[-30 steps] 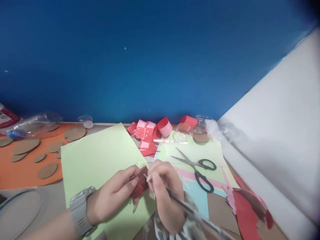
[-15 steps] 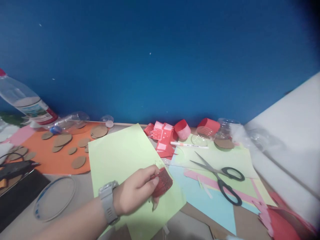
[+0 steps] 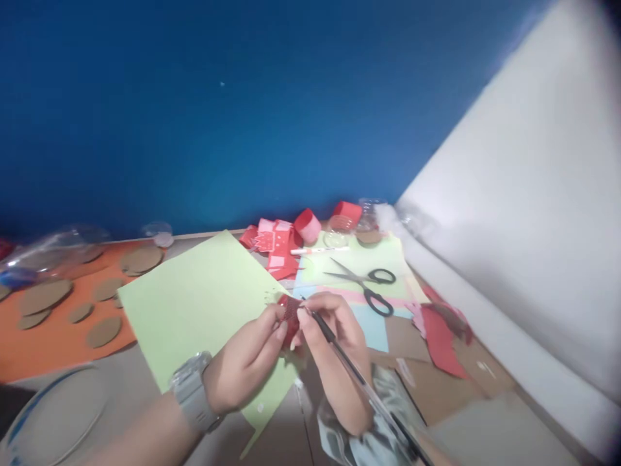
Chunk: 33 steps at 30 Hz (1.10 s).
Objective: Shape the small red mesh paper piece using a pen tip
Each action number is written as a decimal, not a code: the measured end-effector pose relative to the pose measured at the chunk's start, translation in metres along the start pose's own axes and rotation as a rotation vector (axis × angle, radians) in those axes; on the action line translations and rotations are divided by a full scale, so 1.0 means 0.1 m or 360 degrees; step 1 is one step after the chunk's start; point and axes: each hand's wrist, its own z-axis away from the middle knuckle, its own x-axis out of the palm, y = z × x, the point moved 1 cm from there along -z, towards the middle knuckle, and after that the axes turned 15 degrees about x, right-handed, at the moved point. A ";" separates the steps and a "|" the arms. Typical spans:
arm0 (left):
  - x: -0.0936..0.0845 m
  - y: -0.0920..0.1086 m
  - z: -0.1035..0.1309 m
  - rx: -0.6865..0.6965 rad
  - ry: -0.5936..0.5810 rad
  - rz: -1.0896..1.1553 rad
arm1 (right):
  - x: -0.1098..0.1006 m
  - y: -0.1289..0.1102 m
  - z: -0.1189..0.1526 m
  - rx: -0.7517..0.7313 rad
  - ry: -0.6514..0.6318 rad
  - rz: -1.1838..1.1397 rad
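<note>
The left hand has its grip closed on a small red patterned piece, thumb against the near side, above the edge of a pale green paper sheet. The right hand grips a clear-barrelled pen with a black front section. The pen tip is at the piece; contact cannot be determined. Open black-handled scissors lie beyond the right hand on stacked coloured paper.
</note>
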 end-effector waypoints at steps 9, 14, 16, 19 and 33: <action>0.10 -0.01 0.03 -0.0064 -0.0313 0.0106 | -0.20 0.15 -0.05 -0.0062 -0.0033 0.0202; 0.13 -0.03 0.03 -0.0104 -0.0253 0.0214 | -0.19 0.19 -0.07 0.0027 0.0046 0.0250; 0.15 -0.04 0.03 -0.0147 -0.0207 0.0247 | -0.19 0.21 -0.08 0.0096 0.0088 0.0210; 0.17 -0.04 0.02 -0.0181 -0.0161 0.0330 | -0.19 0.25 -0.09 0.0178 0.0072 0.0139; 0.10 -0.12 0.07 -0.0334 -0.0014 0.0318 | -0.21 0.20 -0.07 0.0168 -0.0047 0.0052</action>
